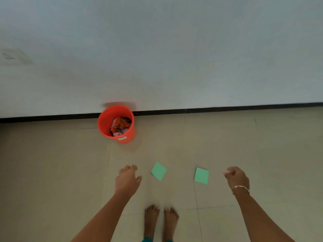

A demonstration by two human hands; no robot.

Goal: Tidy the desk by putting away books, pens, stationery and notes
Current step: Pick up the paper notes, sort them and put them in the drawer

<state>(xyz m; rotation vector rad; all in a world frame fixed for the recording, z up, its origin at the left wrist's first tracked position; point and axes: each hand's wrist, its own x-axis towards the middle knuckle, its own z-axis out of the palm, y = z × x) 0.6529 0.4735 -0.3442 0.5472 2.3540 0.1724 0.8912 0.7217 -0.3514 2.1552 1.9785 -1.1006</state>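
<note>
Forearms enter from the bottom edge, both cut off above the elbow. Bare feet point(151, 217) stand between them on pale floor tile point(52, 163), heels out of frame, with a scrap of green cloth at the ankles. Left hand point(128, 179): back to camera, fingers loosely curled, thumb out, holding nothing. Right hand point(236, 177): also loosely curled and holding nothing, with a thin bracelet point(240, 187) at the wrist. Palms face away, so the undersides are hidden. Two green notes lie between the hands. The left note point(159, 171) is turned corner-up like a diamond, just beside the left thumb and apart from it. The right note point(201, 175) sits squarer, near the right hand's fingertips but not touching. Cannot tell whether either paper lies flat on the tile, or whether it carries writing. Orange bin point(130, 137) stands farther off against the dark skirting point(227, 109), ahead of the left hand, with crumpled wrappers point(120, 125) inside. Their print is too blurred to read. Plain white wall point(157, 58) fills the upper half.
</note>
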